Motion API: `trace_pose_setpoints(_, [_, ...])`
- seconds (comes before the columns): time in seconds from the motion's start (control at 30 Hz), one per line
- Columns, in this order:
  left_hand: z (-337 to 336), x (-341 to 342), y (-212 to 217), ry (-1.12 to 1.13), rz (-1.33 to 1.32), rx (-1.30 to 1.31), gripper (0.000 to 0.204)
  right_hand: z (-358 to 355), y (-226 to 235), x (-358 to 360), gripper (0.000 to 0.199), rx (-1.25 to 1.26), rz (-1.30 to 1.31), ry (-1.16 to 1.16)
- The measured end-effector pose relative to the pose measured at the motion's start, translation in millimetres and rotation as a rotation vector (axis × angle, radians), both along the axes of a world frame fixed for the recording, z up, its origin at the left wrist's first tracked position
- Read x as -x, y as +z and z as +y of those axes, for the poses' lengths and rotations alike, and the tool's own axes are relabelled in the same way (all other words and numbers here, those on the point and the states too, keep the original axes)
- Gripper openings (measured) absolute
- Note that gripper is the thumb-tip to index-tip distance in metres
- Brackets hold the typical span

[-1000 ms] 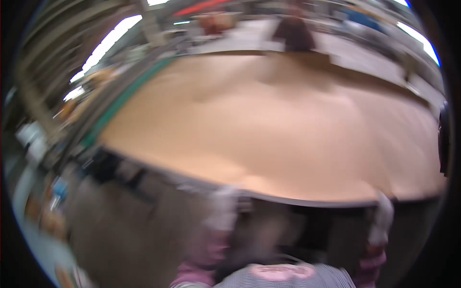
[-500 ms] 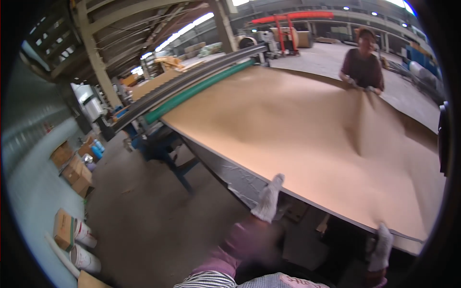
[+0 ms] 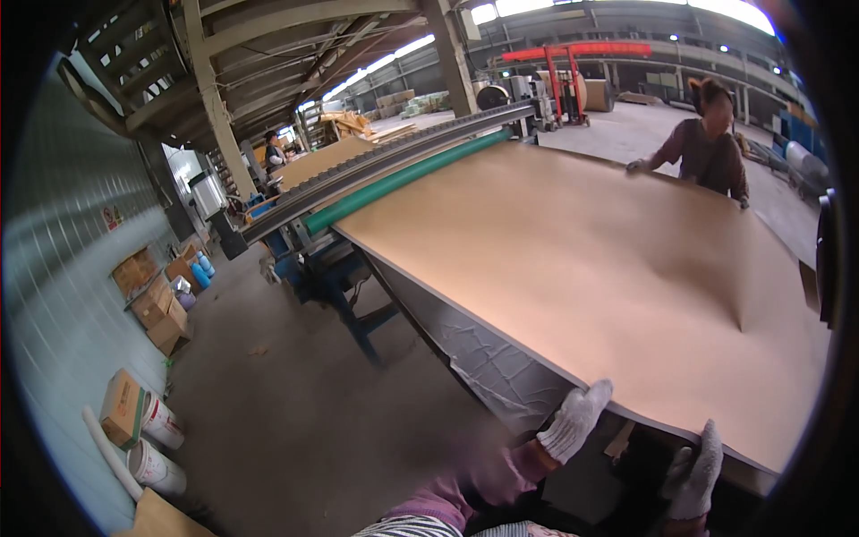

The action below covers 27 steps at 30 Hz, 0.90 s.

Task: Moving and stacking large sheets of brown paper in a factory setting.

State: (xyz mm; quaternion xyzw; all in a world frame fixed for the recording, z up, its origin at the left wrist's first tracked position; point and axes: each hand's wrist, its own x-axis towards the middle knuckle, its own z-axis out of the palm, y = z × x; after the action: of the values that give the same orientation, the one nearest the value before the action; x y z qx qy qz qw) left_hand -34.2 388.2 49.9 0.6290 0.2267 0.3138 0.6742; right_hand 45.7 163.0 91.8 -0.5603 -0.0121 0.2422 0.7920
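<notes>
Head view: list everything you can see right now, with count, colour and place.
Large thin tan sheet: one, lying flat across the long work table, right of centre.
Green roller: one, along the sheet's far-left edge.
Dark conveyor rail: one, just beyond the roller.
Red lifting frame: one, far end of the hall.
Co-worker in dark top: one, at the sheet's far edge, hands on it.
Brown cardboard boxes: several, by the left wall.
White buckets: two, lower left floor.
Left hand: white glove, at the sheet's near edge.
Right hand: white glove, at the near edge further right.
</notes>
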Motion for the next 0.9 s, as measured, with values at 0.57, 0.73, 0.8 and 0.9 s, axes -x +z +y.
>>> trace_pose_setpoints(0.57, [373.3, -72.5, -120.5, -0.047, -0.082, -0.04, 0.029, -65.4, 48.6, -53.3, 0.031, 0.369, 0.088, -0.129])
trace_pose_setpoints(0.73, [380.4, -91.3, -139.7, -0.158, -0.09, 0.025, 0.03, -63.8, 28.5, -52.0, 0.029, 0.242, 0.143, -0.226])
trace_pose_setpoints(0.8, [392.8, -80.5, -145.4, -0.168, -0.078, 0.041, 0.03, -57.7, 28.9, -50.9, 0.03, 0.231, 0.161, -0.24])
trace_pose_setpoints(0.9, [403.7, -80.7, -150.4, -0.202, -0.069, 0.068, 0.031, -58.7, 18.0, -56.8, 0.033, 0.196, 0.178, -0.277])
